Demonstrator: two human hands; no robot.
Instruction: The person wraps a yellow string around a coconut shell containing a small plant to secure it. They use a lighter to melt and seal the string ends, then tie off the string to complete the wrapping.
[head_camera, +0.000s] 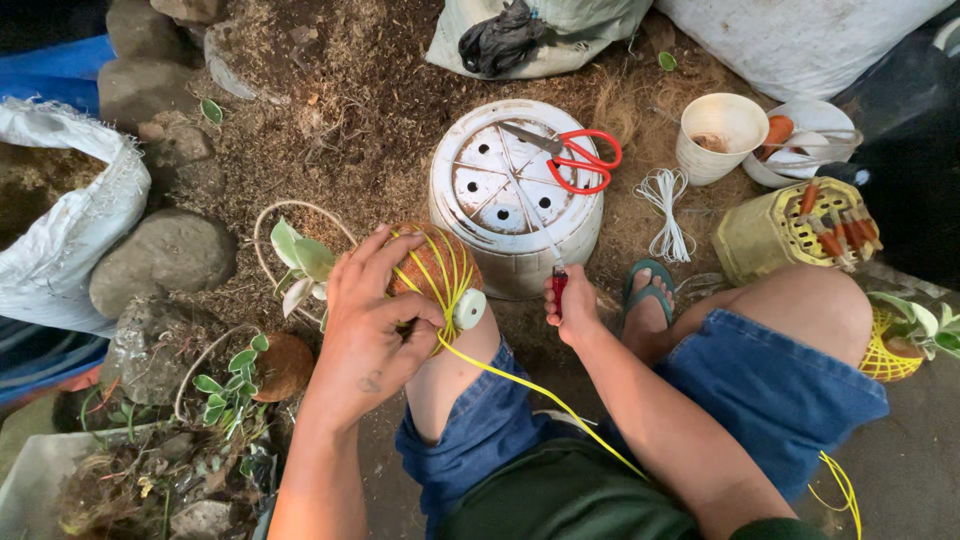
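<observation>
Head view: the left hand (372, 330) closes around a coir ball (432, 272) wound with yellow cord (520, 382). The right hand (570, 305) pinches a red lighter (559, 286); keeping the cord taut should help.

1 head-worn camera looks steeply down, close over the person's knees and the littered ground (330, 130) ahead.

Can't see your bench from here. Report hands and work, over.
Left hand grips yellow-strung moss ball. Right hand holds red lighter. Scissors on upturned white pot, clear of both.
</observation>
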